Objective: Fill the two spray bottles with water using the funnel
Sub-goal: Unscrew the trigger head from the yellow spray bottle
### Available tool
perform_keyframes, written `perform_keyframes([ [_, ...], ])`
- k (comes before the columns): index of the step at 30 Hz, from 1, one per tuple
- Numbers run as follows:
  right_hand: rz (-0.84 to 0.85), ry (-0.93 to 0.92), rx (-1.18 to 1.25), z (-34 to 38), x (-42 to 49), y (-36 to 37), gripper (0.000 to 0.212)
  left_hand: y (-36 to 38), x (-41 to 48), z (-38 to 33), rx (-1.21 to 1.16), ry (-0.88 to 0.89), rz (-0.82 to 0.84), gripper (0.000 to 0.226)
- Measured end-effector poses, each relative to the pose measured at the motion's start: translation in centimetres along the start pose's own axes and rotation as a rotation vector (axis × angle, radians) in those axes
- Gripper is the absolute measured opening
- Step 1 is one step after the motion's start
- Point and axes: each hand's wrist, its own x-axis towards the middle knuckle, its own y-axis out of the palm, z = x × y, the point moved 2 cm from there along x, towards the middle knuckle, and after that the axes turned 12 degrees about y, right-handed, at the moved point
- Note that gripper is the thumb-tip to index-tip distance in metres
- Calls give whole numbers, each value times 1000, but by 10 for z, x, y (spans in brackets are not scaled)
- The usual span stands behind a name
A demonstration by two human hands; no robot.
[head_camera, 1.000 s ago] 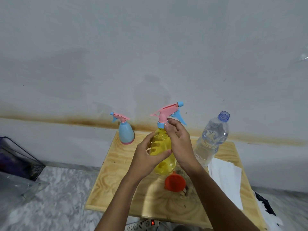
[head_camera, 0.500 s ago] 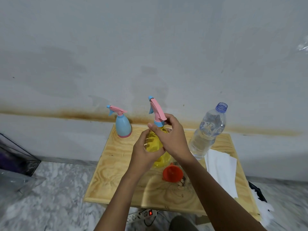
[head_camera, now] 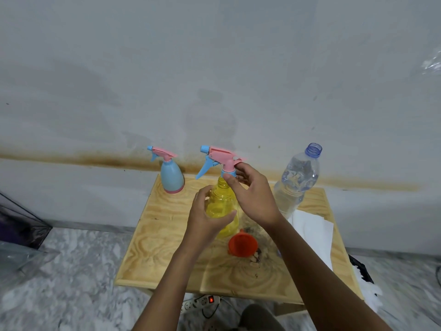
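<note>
Two bare hands meet over a small wooden table. The left hand [head_camera: 207, 218] wraps around the body of a clear yellow spray bottle [head_camera: 223, 206], thumb on its near side. The right hand [head_camera: 255, 199] pinches the blue collar just under the bottle's pink trigger head [head_camera: 220, 157], whose blue nozzle points left. The yellow bottle stands near the middle of the table [head_camera: 167, 249].

Just in front of the bottle, toward the viewer, an orange funnel [head_camera: 242, 244] lies on its side beside a dark stain in the wood. At the back left corner a second spray bottle [head_camera: 171, 176], pale blue with a pink base and pink trigger head, stands upright. At the back right, an uncapped clear water bottle [head_camera: 297, 180] holds some water. A white sheet of paper [head_camera: 312, 232] lies along the table's right side.

The tabletop is pale plywood with swirling grain. Behind it rises a grey-white wall [head_camera: 214, 68] with a rusty brown streak running across at table height. The floor [head_camera: 71, 271] is grey-and-white marbled stone. A white power strip [head_camera: 200, 302] with a lit red switch lies beneath the table's front edge. A dark wire-framed container [head_camera: 19, 223] sits at the far left.
</note>
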Motion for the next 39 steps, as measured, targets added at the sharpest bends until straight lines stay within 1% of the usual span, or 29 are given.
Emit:
perform_keyframes([
  [4,15,-20,26,1,0,-5,21,3,1,8,56,-9,19,73],
  [7,-6,-31,185,5,4,-13,20,3,-2,23,127,-41,49,68],
  [10,-114,-53,333,7,11,-28,20,-1,-7,46,202,-108,49,74],
  [13,-204,-66,357,6,21,-41,19,-2,-11,65,230,-183,29,79],
  [15,-207,-49,254,-3,30,-45,16,1,-13,75,237,-220,23,78],
  [20,-74,59,-226,-56,57,-38,27,14,-12,90,234,-238,29,73],
  [23,-27,162,-394,-93,70,-30,29,19,-11,101,243,-236,24,75],
  [25,23,172,-499,-115,79,-26,27,20,-10,106,255,-223,32,81],
  [28,119,187,-595,-144,93,-21,18,22,-8,100,285,-192,44,82],
  [33,188,376,-656,-188,106,-13,27,23,-9,96,325,-116,47,71],
  [36,221,430,-654,-200,107,-7,26,23,-8,95,333,-98,55,64],
  [39,220,502,-664,-209,107,1,27,22,-6,98,339,-111,69,63],
])
